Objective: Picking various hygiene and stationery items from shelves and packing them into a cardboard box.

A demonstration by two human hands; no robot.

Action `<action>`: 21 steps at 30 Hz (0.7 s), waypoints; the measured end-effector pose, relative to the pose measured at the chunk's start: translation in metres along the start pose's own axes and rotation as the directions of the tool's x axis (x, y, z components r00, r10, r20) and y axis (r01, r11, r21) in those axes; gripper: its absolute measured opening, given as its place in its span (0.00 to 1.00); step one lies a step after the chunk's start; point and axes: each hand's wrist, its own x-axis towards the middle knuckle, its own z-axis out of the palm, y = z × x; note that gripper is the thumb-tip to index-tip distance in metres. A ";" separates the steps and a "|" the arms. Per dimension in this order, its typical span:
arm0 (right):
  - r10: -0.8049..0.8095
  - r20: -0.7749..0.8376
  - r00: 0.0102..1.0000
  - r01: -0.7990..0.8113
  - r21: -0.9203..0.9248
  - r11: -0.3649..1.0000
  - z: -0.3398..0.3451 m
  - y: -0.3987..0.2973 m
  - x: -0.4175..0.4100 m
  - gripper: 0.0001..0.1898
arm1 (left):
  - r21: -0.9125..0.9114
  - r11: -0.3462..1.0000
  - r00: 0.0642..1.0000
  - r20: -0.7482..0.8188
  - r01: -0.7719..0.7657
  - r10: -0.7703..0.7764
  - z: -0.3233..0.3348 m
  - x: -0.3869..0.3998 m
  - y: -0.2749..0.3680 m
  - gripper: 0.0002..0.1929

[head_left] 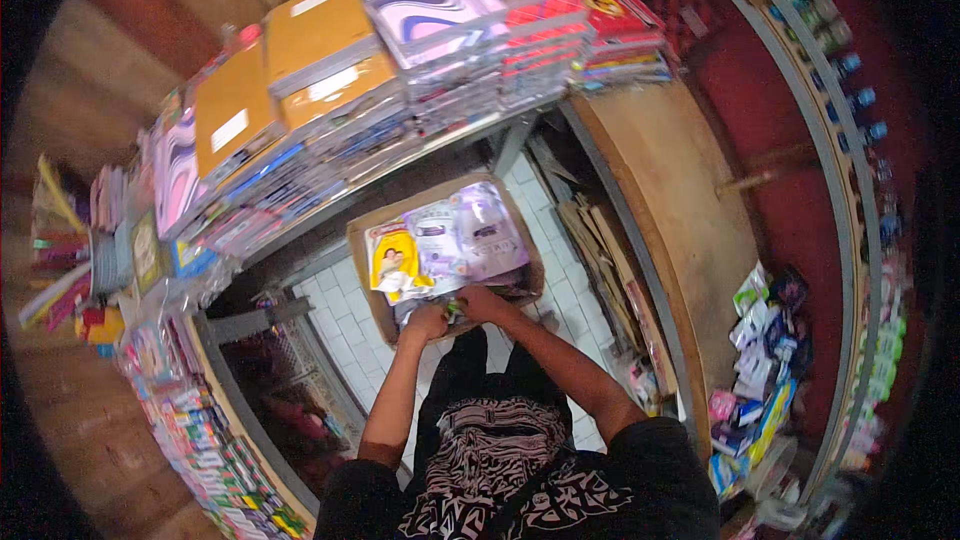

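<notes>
An open cardboard box point(534, 240) stands on the white tiled floor in front of me. Inside, a yellow and red packet point(394, 259) lies at the left, a pale lilac pouch point(436, 240) beside it, and a purple pouch point(491, 229) at the right. My left hand point(427, 321) is at the box's near edge, over dark packets. My right hand point(480, 304) reaches into the near part of the box, close to the left one. Something small and green shows between the hands; whether either hand grips it cannot be made out, as the fingers are partly hidden.
Beyond the box, a shelf holds stacked notebooks point(322, 37) in plastic wrap. A wooden counter point(660, 157) runs along the right, with a pile of packets point(757, 360). Flattened cardboard point(611, 270) leans beneath it. Small packaged goods point(217, 442) line the left shelf.
</notes>
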 end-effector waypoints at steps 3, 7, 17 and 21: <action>-0.032 -0.192 0.981 0.085 0.274 0.958 -0.060 -0.018 -0.048 0.12 | -0.199 0.971 0.955 -0.288 -0.131 0.070 -0.020 -0.031 0.033 0.19; 0.238 -0.120 0.964 -0.052 0.790 0.610 -0.106 0.012 -0.109 0.14 | -0.305 0.890 0.860 -0.484 -0.338 0.161 -0.033 -0.031 0.083 0.17; 0.588 -0.298 0.752 0.186 0.952 0.244 -0.137 0.085 -0.259 0.21 | -0.155 0.785 0.787 -0.296 -0.599 0.542 -0.032 -0.002 0.227 0.15; 0.713 -0.307 0.631 0.188 0.952 0.243 -0.131 0.099 -0.310 0.20 | -0.093 0.730 0.726 -0.249 -0.677 0.641 -0.013 0.011 0.266 0.14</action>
